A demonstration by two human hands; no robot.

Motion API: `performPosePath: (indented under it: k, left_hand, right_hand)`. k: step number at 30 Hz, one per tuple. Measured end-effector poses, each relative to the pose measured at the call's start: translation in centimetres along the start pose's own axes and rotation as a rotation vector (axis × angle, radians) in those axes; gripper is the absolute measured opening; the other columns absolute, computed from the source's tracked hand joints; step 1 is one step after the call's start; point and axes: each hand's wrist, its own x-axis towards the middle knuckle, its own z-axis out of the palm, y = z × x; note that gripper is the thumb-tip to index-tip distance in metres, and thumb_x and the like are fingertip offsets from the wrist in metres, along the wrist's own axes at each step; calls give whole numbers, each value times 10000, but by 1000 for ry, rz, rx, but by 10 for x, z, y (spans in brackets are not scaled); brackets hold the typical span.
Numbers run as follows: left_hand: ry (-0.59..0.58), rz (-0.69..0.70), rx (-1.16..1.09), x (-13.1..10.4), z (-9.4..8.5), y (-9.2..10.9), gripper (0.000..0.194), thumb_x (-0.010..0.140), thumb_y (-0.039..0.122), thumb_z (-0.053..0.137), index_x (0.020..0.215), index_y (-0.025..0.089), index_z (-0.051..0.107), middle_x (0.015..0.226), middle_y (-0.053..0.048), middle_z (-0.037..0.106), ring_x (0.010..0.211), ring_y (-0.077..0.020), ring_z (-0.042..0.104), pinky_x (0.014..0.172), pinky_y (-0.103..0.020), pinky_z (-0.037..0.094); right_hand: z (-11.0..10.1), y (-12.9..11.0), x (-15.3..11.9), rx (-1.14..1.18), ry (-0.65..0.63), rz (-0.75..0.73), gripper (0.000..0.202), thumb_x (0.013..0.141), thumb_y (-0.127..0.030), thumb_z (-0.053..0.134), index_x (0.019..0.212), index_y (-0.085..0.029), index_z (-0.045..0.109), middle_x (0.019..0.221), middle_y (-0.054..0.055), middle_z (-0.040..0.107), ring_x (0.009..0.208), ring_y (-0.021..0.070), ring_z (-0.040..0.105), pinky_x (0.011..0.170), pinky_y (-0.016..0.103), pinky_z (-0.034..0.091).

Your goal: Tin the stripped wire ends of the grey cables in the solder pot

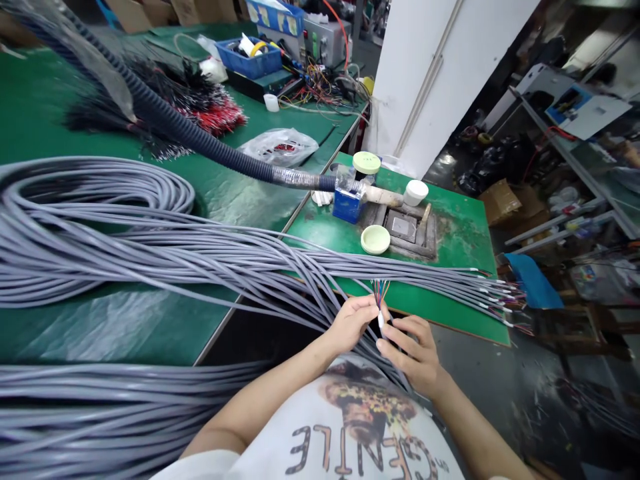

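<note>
Between my two hands is the end of a grey multi-core cable [381, 320], with a white sleeve near its tip and thin coloured wires [381, 291] fanned out above. My left hand [353, 325] pinches the base of these wires. Around the cable just below, my right hand [414, 350] has its fingers curled, thumb side toward the white sleeve. A long bundle of grey cables [260, 252] runs from the left across the green table. Its stripped ends [505, 293] lie at the right edge. More grey cables hang down behind my hands.
Ahead stands a soldering pot [403, 228] in a sooty frame, with a pale green dish [375, 239] and a white jar [415, 193] beside it. A ribbed hose [225, 152] crosses overhead to a blue box [349, 204]. Black and red wires [220, 115] lie at the back left.
</note>
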Motion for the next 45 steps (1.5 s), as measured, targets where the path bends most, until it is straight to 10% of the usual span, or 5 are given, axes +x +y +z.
performPosePath:
  k: [32, 36, 45]
  left_hand:
    - [65, -120, 112, 7, 7, -6, 235, 718, 276, 618, 538, 125, 614, 553, -14, 530, 565, -119, 453, 606, -256, 345]
    - [-46, -229, 398, 18, 8, -4, 259, 831, 347, 576, 757, 131, 698, 720, -49, 653, 687, -156, 556, 714, -285, 410]
    - [-127, 334, 1705, 70, -18, -11, 231, 885, 273, 559, 1079, 187, 651, 1012, -106, 658, 967, -256, 519, 799, -387, 350]
  right_hand:
    - [8, 0, -10, 34, -11, 1, 363, 840, -157, 626, 1177, -294, 629, 1157, 23, 688, 1128, 209, 553, 936, 424, 469]
    - [-10, 2, -29, -83, 10, 116, 380, 816, -134, 629, 1171, -270, 631, 1172, 57, 666, 1116, 215, 560, 952, 423, 462]
    - [-87, -1, -144, -456, -427, 774, 442, 749, -44, 477, 1109, -217, 666, 1171, 109, 662, 1045, 299, 600, 817, 481, 504]
